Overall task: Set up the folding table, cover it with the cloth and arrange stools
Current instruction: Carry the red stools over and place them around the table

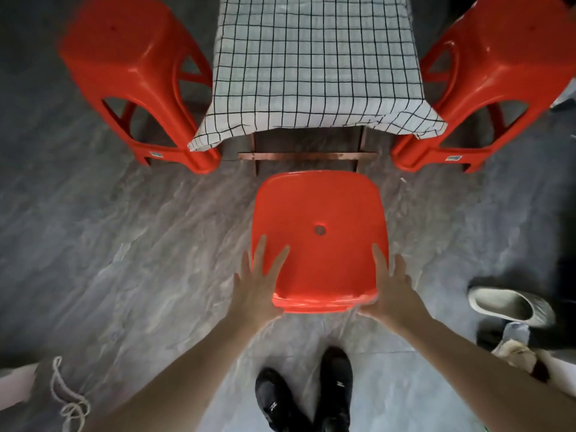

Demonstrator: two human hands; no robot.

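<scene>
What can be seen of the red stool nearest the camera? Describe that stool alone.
The near red stool looks like glossy moulded plastic. Seen from almost straight above, it shows mainly a rounded-square seat with a small round hole near its middle; its legs are hidden beneath. It seems to stand upright on the grey marbled floor, just in front of the cloth-covered table's near end. The left hand and right hand flank its near corners, fingers spread and open, over or resting on the seat's edges rather than gripping.

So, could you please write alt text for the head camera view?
Both open hands, left hand and right hand, flank the near red stool before a table under a checked cloth. A left stool and right stool stand alongside.
</scene>
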